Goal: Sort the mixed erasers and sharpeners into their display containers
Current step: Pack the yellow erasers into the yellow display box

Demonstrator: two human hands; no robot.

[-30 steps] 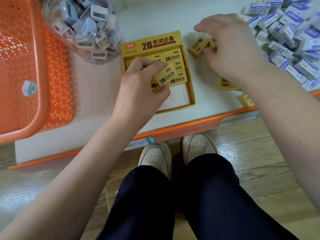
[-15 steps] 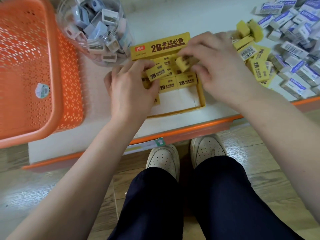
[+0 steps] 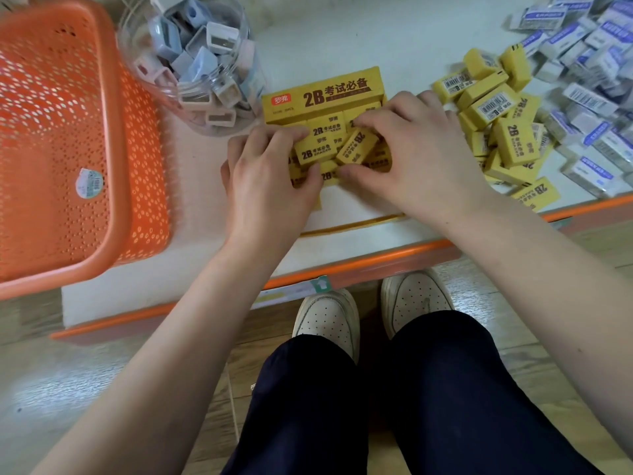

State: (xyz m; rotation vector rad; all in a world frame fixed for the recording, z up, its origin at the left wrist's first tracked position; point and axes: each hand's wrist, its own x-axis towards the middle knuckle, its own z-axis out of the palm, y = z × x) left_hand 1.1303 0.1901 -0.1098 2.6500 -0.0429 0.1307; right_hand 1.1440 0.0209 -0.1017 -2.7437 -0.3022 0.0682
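A yellow 2B display box (image 3: 322,94) lies on the white shelf, partly filled with yellow erasers. My left hand (image 3: 267,186) pinches one yellow eraser (image 3: 315,152) between thumb and fingers over the box. My right hand (image 3: 414,156) pinches a second, tilted yellow eraser (image 3: 356,147) right beside it. A heap of loose yellow erasers (image 3: 496,111) lies to the right of the box. Further right are several white-and-blue erasers (image 3: 589,97). A clear jar (image 3: 191,60) holding several sharpeners stands behind and left of the box.
An orange perforated basket (image 3: 68,142) takes up the left of the shelf. The shelf's orange front edge (image 3: 342,269) runs just below my wrists. My legs and white shoes (image 3: 329,320) are on the wooden floor underneath.
My right hand came from the heap on the right to the box, carrying an eraser. My left hand stayed over the box with its eraser. The view shifted left.
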